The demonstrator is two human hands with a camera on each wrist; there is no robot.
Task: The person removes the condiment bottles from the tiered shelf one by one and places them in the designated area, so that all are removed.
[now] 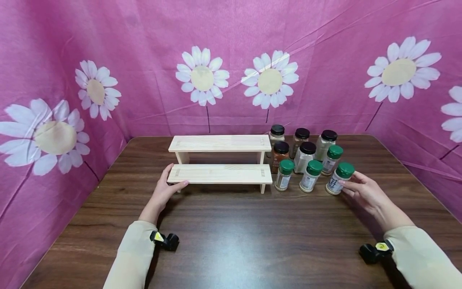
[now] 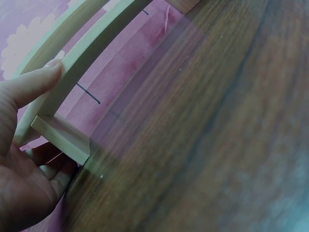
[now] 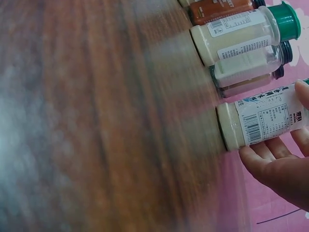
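A pale two-tier wooden rack (image 1: 220, 173) stands on the table. At the left end of its lower step my left hand (image 1: 167, 190) grips the board, thumb at the front edge and fingers around the far side. In the left wrist view that thumb (image 2: 41, 84) presses on the lower board (image 2: 79, 67). To the right, my right hand (image 1: 366, 194) holds a green-capped spice jar (image 1: 335, 182), thumb in front and fingers behind it. This jar (image 3: 263, 118) is upright, with a white printed label and pale contents.
Right of the rack stand other green-capped jars, such as one jar (image 1: 308, 181) at the front. Behind them are several black-capped jars, one with red-brown powder (image 1: 278, 158). The dark wood table (image 1: 231, 237) meets a pink flowered cloth (image 1: 231, 108) at the back.
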